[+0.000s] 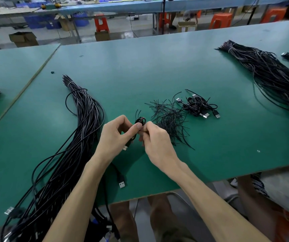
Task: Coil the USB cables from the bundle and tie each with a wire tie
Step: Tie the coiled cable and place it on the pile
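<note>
Your green worktop [157,67] carries two long black USB-cable bundles: the left bundle [86,119] beside your hands, the right bundle [266,72] well apart. Ahead lie one pile of black wire ties [170,119] and one heap of coiled cables [197,106]. Fingers of your left hand [113,137] and right hand [155,138] pinch one small black coil [140,121].
</note>
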